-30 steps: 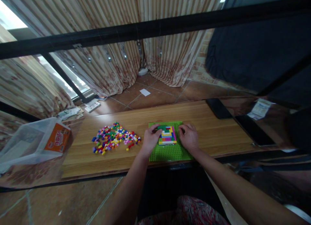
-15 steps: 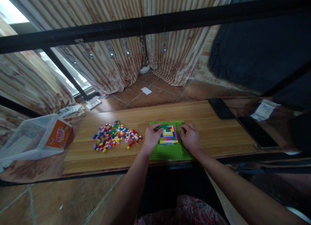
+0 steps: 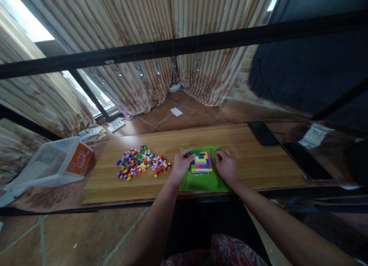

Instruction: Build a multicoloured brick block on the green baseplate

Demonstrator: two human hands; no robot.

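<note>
A green studded baseplate [image 3: 205, 184] lies on the wooden board, with a low square build of coloured toy bricks [image 3: 201, 167] on it. Its layers show pink, yellow, blue, white and green pieces. My left hand [image 3: 181, 165] is bent round the build's left side, thumb on its edge and fingers over the far-left corner. At the plate's right edge, just beside the build, my right hand [image 3: 226, 166] is closed with thumb and forefinger pinched together. Anything between those fingertips is too small to make out. Left of the plate lies a loose heap of small bricks [image 3: 140, 162].
A clear plastic box [image 3: 47, 162] with an orange label stands at the far left. Two dark phones [image 3: 263, 133] and a paper packet [image 3: 314, 135] lie to the right. A black metal rail [image 3: 184, 45] runs across beyond the board [image 3: 120, 193].
The whole view has shifted slightly, so everything appears a little lower and further right. Both hands keep nearly the same place on either side of the build.
</note>
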